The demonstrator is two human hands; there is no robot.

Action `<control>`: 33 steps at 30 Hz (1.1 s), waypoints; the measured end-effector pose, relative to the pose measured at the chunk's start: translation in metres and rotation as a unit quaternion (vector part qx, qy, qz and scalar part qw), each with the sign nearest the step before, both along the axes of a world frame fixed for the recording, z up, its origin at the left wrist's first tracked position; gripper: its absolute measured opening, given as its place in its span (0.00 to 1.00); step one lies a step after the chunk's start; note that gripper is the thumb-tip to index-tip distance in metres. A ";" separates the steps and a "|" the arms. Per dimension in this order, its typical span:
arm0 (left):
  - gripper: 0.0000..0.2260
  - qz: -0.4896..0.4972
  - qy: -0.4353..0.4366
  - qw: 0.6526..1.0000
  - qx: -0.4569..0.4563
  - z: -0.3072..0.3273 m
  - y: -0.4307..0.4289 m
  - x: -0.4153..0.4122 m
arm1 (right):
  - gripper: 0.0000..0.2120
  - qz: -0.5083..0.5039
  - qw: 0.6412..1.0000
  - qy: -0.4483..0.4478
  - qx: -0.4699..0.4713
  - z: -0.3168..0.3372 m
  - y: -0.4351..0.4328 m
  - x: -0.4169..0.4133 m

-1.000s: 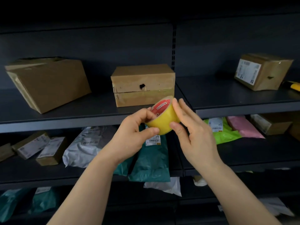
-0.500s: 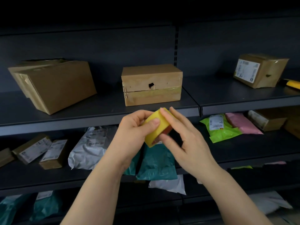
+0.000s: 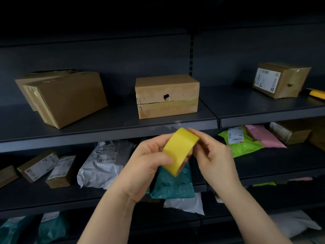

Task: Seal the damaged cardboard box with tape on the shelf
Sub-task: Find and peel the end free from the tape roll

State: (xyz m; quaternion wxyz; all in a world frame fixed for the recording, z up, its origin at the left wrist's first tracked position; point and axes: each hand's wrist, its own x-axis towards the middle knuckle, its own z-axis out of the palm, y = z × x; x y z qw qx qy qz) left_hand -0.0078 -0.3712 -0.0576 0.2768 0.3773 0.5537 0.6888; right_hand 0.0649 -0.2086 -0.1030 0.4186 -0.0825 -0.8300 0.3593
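From the head camera, the room is dark, with a dark grey back wall. A long dark grey shelf point(image 3: 123, 118) runs across the middle. A lower shelf point(image 3: 281, 161) sits under it, and there is one more below that.

On the top shelf, a big brown box point(image 3: 66, 97) sits tilted on the left. A brown box with a white label point(image 3: 281, 80) sits far off on the right, with a yellow thing point(image 3: 316, 94) just beside it at the edge of the view. On the lower shelf there are small boxes point(image 3: 40, 166), a white bag point(image 3: 103, 166), a teal bag point(image 3: 172, 185), a green bag point(image 3: 241, 141) and a pink bag point(image 3: 263, 138).

The damaged cardboard box point(image 3: 167, 95) stands in the middle of the top shelf, well apart from the other boxes. It is brown and flat on its base. Its front has a dark ragged hole near the middle and a long crack running sideways. Old shiny tape covers the front under the crack.

The tape roll point(image 3: 179, 150) is yellow. It is held up in the air in front of the shelf edge, below the damaged box and not touching it. The left hand point(image 3: 149, 161) has its grip around the roll, thumb on the front. The right hand point(image 3: 216, 155) has its grip on the roll's other side, fingers curled on the top edge.
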 end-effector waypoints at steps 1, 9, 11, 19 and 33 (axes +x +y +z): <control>0.23 -0.007 -0.001 1.000 0.000 -0.001 -0.001 0.001 | 0.21 0.025 0.998 -0.006 -0.052 -0.005 0.000 -0.001; 0.21 0.043 -0.004 0.998 -0.051 -0.012 0.000 0.004 | 0.30 0.032 0.998 -0.046 0.009 -0.010 -0.008 0.005; 0.19 0.054 -0.001 0.996 -0.068 -0.015 0.000 0.006 | 0.33 0.036 0.997 -0.011 0.068 -0.008 -0.014 0.009; 0.19 0.064 -0.018 0.995 -0.078 -0.013 -0.003 0.009 | 0.27 -0.005 1.000 0.005 0.030 -0.017 -0.021 0.010; 0.22 0.023 -0.008 0.998 -0.051 -0.013 -0.013 0.011 | 0.14 0.145 0.895 -0.022 -0.421 -0.028 -0.031 0.005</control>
